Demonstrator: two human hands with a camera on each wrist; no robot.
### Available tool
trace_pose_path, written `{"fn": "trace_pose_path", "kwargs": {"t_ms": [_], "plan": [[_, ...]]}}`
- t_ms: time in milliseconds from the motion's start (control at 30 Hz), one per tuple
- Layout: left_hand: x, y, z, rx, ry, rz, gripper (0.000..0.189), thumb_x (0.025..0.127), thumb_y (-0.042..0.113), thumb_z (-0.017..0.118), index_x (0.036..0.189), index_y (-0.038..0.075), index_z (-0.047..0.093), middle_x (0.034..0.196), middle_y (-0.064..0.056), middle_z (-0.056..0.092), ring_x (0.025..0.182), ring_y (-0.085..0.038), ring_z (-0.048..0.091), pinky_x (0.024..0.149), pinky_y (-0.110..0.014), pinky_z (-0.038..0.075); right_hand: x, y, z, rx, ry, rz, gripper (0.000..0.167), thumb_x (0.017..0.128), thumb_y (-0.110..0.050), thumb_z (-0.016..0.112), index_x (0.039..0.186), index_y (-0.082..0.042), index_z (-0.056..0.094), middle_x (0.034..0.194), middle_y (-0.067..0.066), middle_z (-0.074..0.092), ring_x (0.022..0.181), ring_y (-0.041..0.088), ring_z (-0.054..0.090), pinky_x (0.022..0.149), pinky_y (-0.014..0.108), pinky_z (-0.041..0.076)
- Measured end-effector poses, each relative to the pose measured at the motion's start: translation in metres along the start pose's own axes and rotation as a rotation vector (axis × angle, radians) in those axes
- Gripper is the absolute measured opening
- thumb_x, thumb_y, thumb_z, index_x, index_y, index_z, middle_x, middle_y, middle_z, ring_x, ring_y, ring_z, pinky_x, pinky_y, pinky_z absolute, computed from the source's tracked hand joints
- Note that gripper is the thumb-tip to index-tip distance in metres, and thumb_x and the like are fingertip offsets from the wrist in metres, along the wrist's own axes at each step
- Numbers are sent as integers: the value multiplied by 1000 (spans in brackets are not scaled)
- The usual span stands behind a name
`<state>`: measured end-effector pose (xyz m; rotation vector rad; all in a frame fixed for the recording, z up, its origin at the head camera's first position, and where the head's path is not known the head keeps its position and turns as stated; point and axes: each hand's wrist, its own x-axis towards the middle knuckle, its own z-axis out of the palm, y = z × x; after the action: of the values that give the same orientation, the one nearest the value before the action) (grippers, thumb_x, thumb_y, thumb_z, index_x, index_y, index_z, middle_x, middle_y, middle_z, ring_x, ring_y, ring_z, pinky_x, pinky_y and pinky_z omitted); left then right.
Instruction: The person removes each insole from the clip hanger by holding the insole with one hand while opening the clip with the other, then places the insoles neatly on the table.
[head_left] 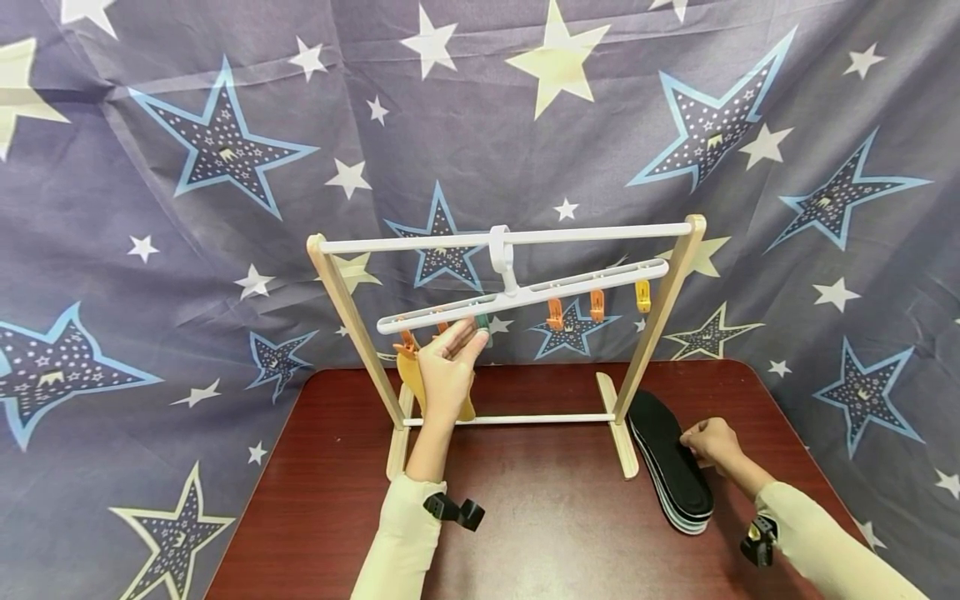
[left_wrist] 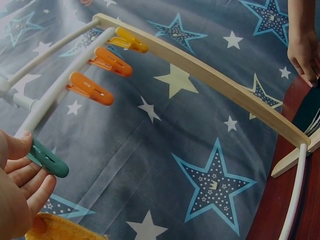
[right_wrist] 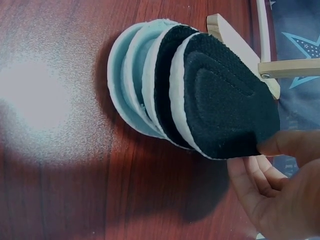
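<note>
My left hand is raised to the white clip hanger and pinches a green clip on its underside. Behind that hand and wrist, a yellow insole-like piece hangs from an orange clip near the hanger's lower left end; part of it is hidden. On the table at right lies a stack of insoles, black ones above pale bluish ones. My right hand grips the edge of the top black insole, thumb above and fingers below. In the right wrist view, the insoles' rounded ends fan slightly apart.
A wooden rack with a white top bar carries the hanger, which tilts down to the left. Orange clips and a yellow clip hang on its right half. The dark red table meets a star-patterned cloth behind.
</note>
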<state>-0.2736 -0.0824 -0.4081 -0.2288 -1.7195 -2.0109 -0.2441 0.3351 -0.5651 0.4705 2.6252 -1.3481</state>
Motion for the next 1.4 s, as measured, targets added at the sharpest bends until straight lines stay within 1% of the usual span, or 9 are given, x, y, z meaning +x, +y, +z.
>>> {"fn": "trace_pose_path", "kwargs": {"t_ms": [167, 267, 400, 500, 733, 900, 1133, 1400], "plan": [[-1, 0, 0, 4, -1, -1, 32, 85, -3, 77, 116, -13, 71, 112, -32, 71, 96, -12, 74, 85, -21, 60, 0, 1, 0, 4, 4, 1, 8, 82, -2, 64, 78, 5, 66, 58, -3, 54, 58, 11, 56, 52, 32, 60], [-1, 0, 0, 8, -3, 6, 33, 85, -3, 77, 116, -13, 71, 112, -32, 71, 97, -15, 74, 85, -21, 60, 0, 1, 0, 4, 7, 3, 7, 81, -1, 64, 76, 3, 66, 57, -4, 53, 58, 11, 55, 52, 31, 60], [-2, 0, 0, 10, -6, 3, 33, 86, -3, 77, 116, -13, 71, 112, -31, 71, 97, -14, 74, 84, -20, 60, -1, 2, 1, 5, 6, 3, 7, 80, -1, 63, 75, 2, 66, 57, -5, 53, 58, 10, 55, 52, 31, 59], [-2, 1, 1, 8, -10, -3, 33, 86, -3, 77, 117, -12, 71, 113, -31, 71, 97, -14, 74, 85, -20, 60, -1, 2, 1, 5, 6, 3, 7, 80, -2, 63, 76, 3, 67, 57, -5, 53, 58, 10, 55, 52, 31, 59], [-2, 3, 1, 5, -16, -6, 32, 86, -3, 77, 117, -12, 71, 113, -30, 71, 98, -17, 74, 85, -20, 60, -2, 0, 0, 14, 5, 17, 7, 81, -2, 63, 79, 3, 68, 59, -4, 55, 59, 9, 56, 53, 32, 60], [-2, 2, 1, -4, -22, -6, 33, 87, -3, 76, 117, -13, 70, 114, -32, 70, 96, -12, 74, 85, -21, 60, -3, -1, -2, 17, 3, 22, 8, 81, -2, 63, 80, 4, 69, 61, -4, 57, 59, 9, 57, 54, 33, 61], [-2, 1, 0, -17, -28, -14, 34, 86, -2, 77, 118, -13, 69, 114, -32, 70, 92, -3, 72, 86, -20, 59, -3, -2, -2, 20, -2, 11, 15, 81, -2, 63, 86, 11, 69, 61, -4, 58, 60, 10, 59, 54, 33, 61], [-2, -1, 0, -40, -29, -32, 36, 87, -1, 76, 119, -13, 69, 116, -32, 70, 93, -3, 73, 87, -21, 59, -3, -3, -1, 20, 3, 16, 16, 82, -2, 63, 87, 12, 70, 62, -1, 61, 60, 10, 60, 54, 33, 61]]}}
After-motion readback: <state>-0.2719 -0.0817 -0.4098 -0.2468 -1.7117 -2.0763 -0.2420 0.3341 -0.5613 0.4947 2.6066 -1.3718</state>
